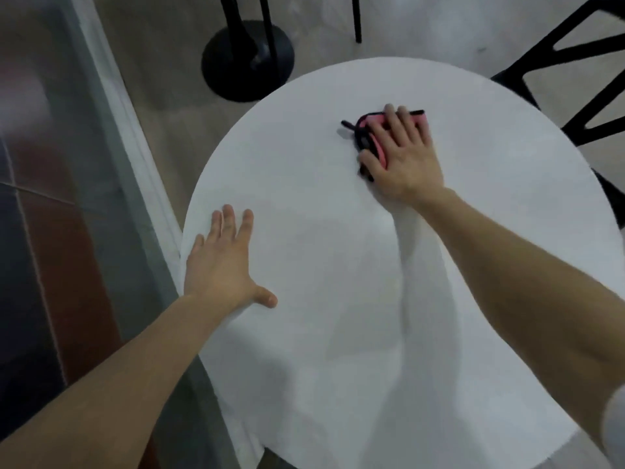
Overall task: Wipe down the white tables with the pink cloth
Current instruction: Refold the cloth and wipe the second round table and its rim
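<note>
Head camera looks down on two bare arms. The right hand's fingers (411,125) lie straight and spread, clenching nothing, pressing flat on the pink cloth (378,147). The right hand (402,160) covers most of the cloth, so only a pink strip and some dark edging show beside the thumb and past the fingertips. The cloth lies bunched on the far right part of the round white worktop (304,164), short of the rim.

The left hand (220,265) is also relaxed and holds nothing. Its fingers (228,221) rest flat near the left edge, and it looks to be steadying the worktop or the person's weight.

Beyond the far rim stands a black chair (575,96) on the right, and a black round base (247,59) sits on the floor (162,106). A glass panel (50,164) runs along the left.

I would say the wiping is under way on this worktop. No streaks, damp patches or dirt show, so I cannot tell which parts are done. The near half and the left side lie well apart from the cloth and may need a pass. The task names several tables, so others likely remain.
</note>
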`<state>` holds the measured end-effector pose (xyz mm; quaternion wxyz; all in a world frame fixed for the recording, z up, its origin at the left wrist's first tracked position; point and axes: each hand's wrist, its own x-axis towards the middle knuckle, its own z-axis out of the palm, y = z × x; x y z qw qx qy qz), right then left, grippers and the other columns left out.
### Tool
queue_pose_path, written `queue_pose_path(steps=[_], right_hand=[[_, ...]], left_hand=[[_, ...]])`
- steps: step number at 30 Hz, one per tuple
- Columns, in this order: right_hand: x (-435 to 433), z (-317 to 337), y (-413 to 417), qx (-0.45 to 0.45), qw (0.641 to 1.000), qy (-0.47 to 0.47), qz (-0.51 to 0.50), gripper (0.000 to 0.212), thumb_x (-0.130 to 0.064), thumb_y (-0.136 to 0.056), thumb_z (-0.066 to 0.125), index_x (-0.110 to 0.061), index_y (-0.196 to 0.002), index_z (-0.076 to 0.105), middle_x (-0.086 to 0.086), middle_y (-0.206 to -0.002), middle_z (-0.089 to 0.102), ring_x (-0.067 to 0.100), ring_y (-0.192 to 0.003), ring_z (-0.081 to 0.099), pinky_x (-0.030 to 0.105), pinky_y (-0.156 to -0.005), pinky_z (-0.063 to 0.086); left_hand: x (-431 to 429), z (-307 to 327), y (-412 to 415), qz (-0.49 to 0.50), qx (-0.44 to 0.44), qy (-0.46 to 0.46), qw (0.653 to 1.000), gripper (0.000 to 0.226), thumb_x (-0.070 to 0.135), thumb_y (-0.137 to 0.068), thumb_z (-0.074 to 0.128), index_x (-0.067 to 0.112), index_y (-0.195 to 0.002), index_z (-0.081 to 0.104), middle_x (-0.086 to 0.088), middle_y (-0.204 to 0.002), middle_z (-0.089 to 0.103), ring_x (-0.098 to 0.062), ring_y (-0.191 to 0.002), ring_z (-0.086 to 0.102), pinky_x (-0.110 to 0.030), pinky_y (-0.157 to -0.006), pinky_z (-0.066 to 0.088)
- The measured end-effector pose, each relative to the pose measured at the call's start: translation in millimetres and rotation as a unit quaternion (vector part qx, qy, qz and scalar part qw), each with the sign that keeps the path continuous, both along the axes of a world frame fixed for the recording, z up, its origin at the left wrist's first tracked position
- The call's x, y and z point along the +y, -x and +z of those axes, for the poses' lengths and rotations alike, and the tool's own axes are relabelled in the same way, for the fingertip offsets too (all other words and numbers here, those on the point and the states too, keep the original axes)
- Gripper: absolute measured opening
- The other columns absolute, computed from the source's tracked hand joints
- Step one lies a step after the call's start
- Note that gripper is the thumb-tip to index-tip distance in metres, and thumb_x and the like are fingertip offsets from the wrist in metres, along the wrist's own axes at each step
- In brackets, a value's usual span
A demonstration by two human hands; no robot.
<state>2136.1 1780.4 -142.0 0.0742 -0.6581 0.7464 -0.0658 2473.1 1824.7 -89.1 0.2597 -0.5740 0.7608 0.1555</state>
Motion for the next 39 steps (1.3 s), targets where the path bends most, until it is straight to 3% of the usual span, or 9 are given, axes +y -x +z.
queue_pose_path(steps=[3,10,14,17,25,30,34,37,39], right_hand=[[-26.0,-1.9,-39.1,-0.003,0.997,0.001,-0.075,0.072,-0.059,-0.107,0.027,-0.028,-0.172,0.027,0.011,-0.182,0.012,0.032,-0.169,0.007,0.057,-0.135,0.003],[22.7,-6.9,-110.8,0.015,0.931,-0.001,0.365,0.064,-0.057,-0.113,0.034,-0.032,-0.172,0.026,0.002,-0.181,0.015,0.024,-0.169,0.008,0.05,-0.137,0.003],[-38.7,-2.2,-18.6,-0.005,0.998,0.0,0.058,0.07,-0.059,-0.107,0.029,-0.032,-0.171,0.029,0.004,-0.182,0.015,0.026,-0.169,0.009,0.051,-0.136,0.002],[-67.2,0.6,-36.4,-0.007,0.993,-0.008,-0.115,0.073,-0.057,-0.105,0.024,-0.028,-0.172,0.026,0.01,-0.182,0.011,0.031,-0.169,0.005,0.056,-0.135,-0.002],[-64.3,5.3,-180.8,0.002,0.952,-0.018,0.305,0.065,-0.052,-0.109,0.026,-0.033,-0.171,0.029,0.005,-0.181,0.018,0.026,-0.169,0.01,0.053,-0.135,0.004],[-38.5,1.3,-53.9,-0.02,0.998,0.009,0.06,0.065,-0.049,-0.108,0.033,-0.028,-0.17,0.032,0.005,-0.181,0.019,0.027,-0.168,0.012,0.052,-0.136,0.005],[43.5,4.9,53.7,-0.006,0.984,-0.005,-0.178,0.067,-0.051,-0.108,0.027,-0.029,-0.171,0.027,0.005,-0.182,0.014,0.026,-0.169,0.007,0.055,-0.135,0.005],[81.4,11.5,16.6,-0.019,0.956,-0.018,-0.294,0.069,-0.053,-0.108,0.022,-0.028,-0.173,0.022,0.007,-0.183,0.007,0.027,-0.169,0.001,0.057,-0.135,0.002],[100.7,10.7,-51.4,-0.028,0.977,-0.002,-0.212,0.067,-0.05,-0.11,0.031,-0.028,-0.172,0.026,0.009,-0.182,0.009,0.028,-0.169,0.002,0.056,-0.135,0.002]], left_hand=[[-1.2,0.8,1.9,0.003,-0.003,-0.006,1.0,0.179,0.09,-0.05,0.088,0.023,-0.17,-0.026,-0.01,-0.18,-0.028,-0.031,-0.169,-0.016,-0.055,-0.137,0.016],[1.5,7.8,5.8,0.017,0.012,-0.01,1.0,0.173,0.088,-0.051,0.09,0.023,-0.174,-0.015,-0.009,-0.18,-0.027,-0.029,-0.169,-0.019,-0.055,-0.138,0.012],[1.2,4.2,4.0,0.021,0.011,-0.01,1.0,0.176,0.088,-0.054,0.088,0.025,-0.168,-0.031,-0.007,-0.177,-0.035,-0.028,-0.167,-0.025,-0.054,-0.138,0.009],[1.2,3.0,3.1,0.023,0.013,-0.014,1.0,0.175,0.088,-0.056,0.087,0.027,-0.167,-0.034,-0.006,-0.176,-0.038,-0.027,-0.166,-0.028,-0.053,-0.139,0.005],[0.8,6.6,2.3,0.03,0.024,-0.013,0.999,0.173,0.085,-0.058,0.09,0.028,-0.168,-0.033,-0.005,-0.176,-0.038,-0.026,-0.166,-0.029,-0.054,-0.138,0.005],[1.4,6.1,1.1,0.028,0.018,-0.015,0.999,0.175,0.087,-0.055,0.089,0.028,-0.168,-0.032,-0.004,-0.177,-0.036,-0.027,-0.167,-0.026,-0.054,-0.138,0.007],[2.9,6.7,3.1,0.026,0.018,-0.004,0.999,0.178,0.087,-0.05,0.091,0.027,-0.17,-0.025,-0.008,-0.18,-0.028,-0.029,-0.169,-0.019,-0.056,-0.137,0.014],[1.2,5.5,3.6,0.029,0.011,-0.009,0.999,0.181,0.085,-0.047,0.094,0.025,-0.17,-0.024,-0.01,-0.181,-0.025,-0.031,-0.169,-0.017,-0.057,-0.137,0.016],[1.5,4.8,4.7,0.03,0.012,-0.015,0.999,0.182,0.083,-0.046,0.096,0.024,-0.171,-0.023,-0.01,-0.181,-0.024,-0.031,-0.169,-0.016,-0.059,-0.136,0.016]])
